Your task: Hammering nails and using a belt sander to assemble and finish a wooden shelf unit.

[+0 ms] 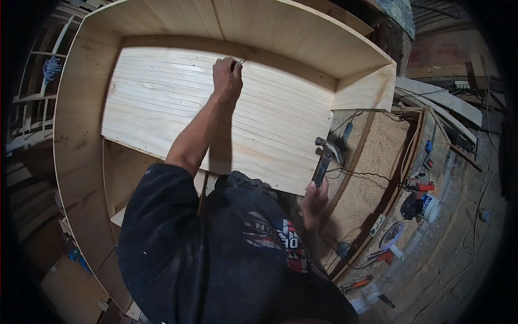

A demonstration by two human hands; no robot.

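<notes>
My left hand (227, 78) reaches to the far edge of a grooved pale wood panel (162, 89). Its fingers are pinched on a thin, short piece that looks like a nail (243, 61), mostly hidden by the fingertips. In my right hand (315, 197) is a claw hammer (324, 162), gripped by its dark handle with the head up, above the panel's right edge. The panel lies inside a large wooden cabinet frame (81, 129), whose boards rise around its far and left sides.
Right of the frame, a wood-edged strip of sawdust (377, 156) has a dark cable across it. Beyond lie red-handled tools (420, 187), a white tub (430, 208) and a power strip (377, 225). Loose boards (442, 100) lie at the far right; slatted wood stands at the left.
</notes>
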